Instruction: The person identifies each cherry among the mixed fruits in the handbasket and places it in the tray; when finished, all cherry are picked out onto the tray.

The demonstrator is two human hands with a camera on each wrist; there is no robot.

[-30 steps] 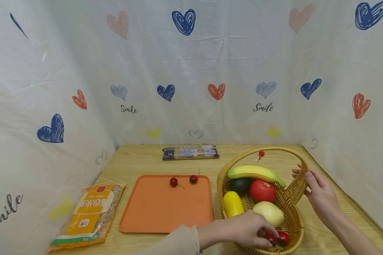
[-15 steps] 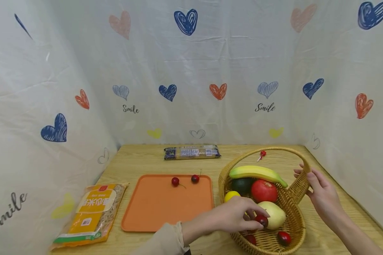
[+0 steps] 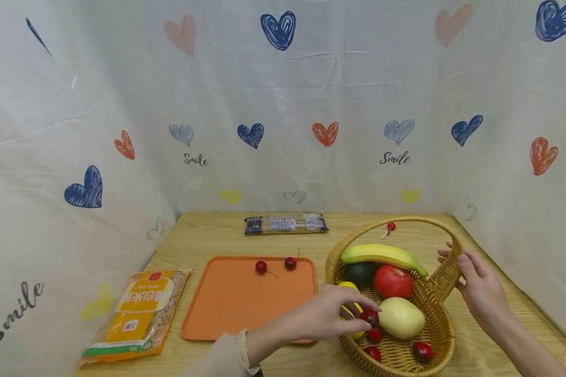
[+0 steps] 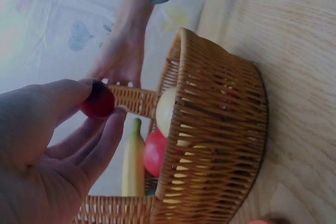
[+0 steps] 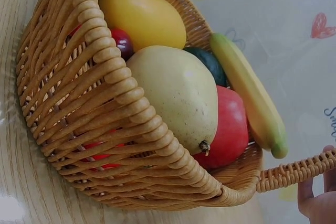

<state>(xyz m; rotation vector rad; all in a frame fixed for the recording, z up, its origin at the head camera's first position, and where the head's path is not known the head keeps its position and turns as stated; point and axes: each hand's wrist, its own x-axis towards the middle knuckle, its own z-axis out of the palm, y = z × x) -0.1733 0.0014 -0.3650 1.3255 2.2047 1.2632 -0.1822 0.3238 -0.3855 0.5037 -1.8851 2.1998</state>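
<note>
In the head view we see a golden-brown woven wicker basket with a tall arched handle standing toward the table's right edge. In it we find a yellow-green banana along the back rim, a dark green rounded fruit below it, a large round red fruit to the right of that, a smooth yellow oblong fruit against the left wall, a pale cream, pear-like fruit near the middle, and small glossy dark-red fruits toward the front rim. Left of the basket lies a flat orange tray with rounded corners, bearing two stemmed dark-red cherries near its back edge. The left arm, in a beige sleeve, reaches across the tray's front right corner, and the left hand pinches one round dark-red fruit between thumb and fingers. The right hand grips the basket's handle low on its right side, thumb in front and fingers behind. We see the pinched fruit at the left hand's fingertips, left of the pale fruit in the head view; the left wrist view shows it raised above the basket's rim. By the table's left edge lies an orange-and-yellow plastic bag of grain.
</note>
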